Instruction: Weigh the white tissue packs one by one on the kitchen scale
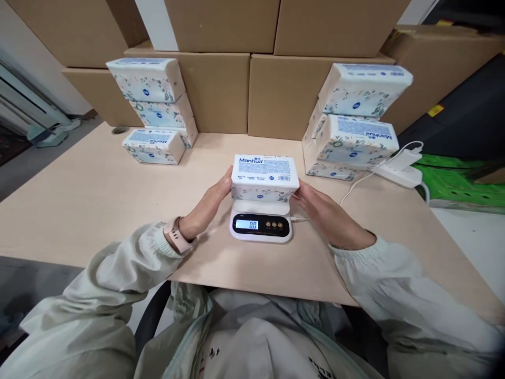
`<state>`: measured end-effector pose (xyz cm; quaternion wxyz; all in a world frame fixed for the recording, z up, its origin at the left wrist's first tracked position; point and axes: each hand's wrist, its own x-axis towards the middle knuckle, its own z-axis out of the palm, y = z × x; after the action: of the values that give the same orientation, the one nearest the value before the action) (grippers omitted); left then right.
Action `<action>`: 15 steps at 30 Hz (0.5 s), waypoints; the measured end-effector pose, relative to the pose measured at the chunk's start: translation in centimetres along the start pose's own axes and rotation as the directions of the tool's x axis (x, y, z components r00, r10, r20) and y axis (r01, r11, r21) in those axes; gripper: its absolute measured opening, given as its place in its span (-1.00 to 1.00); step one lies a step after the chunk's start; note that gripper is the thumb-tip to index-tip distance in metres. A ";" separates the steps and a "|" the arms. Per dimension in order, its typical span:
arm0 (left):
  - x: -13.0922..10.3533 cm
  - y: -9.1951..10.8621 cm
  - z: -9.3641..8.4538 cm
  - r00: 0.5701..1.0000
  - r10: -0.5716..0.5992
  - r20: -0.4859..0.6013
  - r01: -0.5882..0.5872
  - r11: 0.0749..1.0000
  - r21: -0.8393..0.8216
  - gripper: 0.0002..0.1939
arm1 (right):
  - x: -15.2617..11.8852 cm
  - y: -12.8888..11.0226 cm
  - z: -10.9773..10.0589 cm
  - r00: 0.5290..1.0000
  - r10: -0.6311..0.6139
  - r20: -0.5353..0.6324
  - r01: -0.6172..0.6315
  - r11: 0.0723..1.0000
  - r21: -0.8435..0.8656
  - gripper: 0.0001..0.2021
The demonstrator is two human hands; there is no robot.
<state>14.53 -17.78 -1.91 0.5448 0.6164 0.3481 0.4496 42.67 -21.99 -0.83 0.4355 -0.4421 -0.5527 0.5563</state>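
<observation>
A white pack of tissues (pixel 265 178) printed "Manhua" in blue is at the middle of the table, over the back part of a white digital scale (pixel 262 234). The scale's lit display reads 0.0. Whether the pack touches the weighing plate I cannot tell. My left hand (pixel 211 202) presses on the pack's left end, fingers partly hidden behind it. On the opposite end, my right hand (pixel 325 210) grips with its fingertips, so the pack is held between both palms.
Stacked tissue packs stand at the back left (pixel 158 113) and back right (pixel 355 137). Cardboard boxes (pixel 221 95) form a wall behind the table (pixel 79 205). A white power strip (pixel 400 171) lies at right, its cable (pixel 357 184) running toward the scale. A tape roll (pixel 120 130) lies back left.
</observation>
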 end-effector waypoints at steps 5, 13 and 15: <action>-0.2 -3.0 -2.5 0.971 -0.080 -0.227 0.090 0.995 0.036 -0.11 | -0.7 3.3 -0.2 0.854 -0.217 -0.472 0.196 0.976 -0.096 -0.42; -0.3 -4.0 -4.6 0.928 -0.198 -0.316 0.137 0.969 -0.205 -0.24 | -0.8 5.5 -0.4 0.723 -0.325 -0.610 0.303 0.942 -0.143 -0.61; -0.4 -3.8 -4.5 0.933 -0.202 -0.299 0.141 0.967 -0.213 -0.27 | -0.7 5.4 -0.3 0.703 -0.335 -0.627 0.308 0.939 -0.156 -0.63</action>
<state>10.46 -15.92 -5.68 0.5747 0.4486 0.4400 0.5242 43.20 -22.68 -6.26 0.6799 -0.5114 -0.4482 0.2745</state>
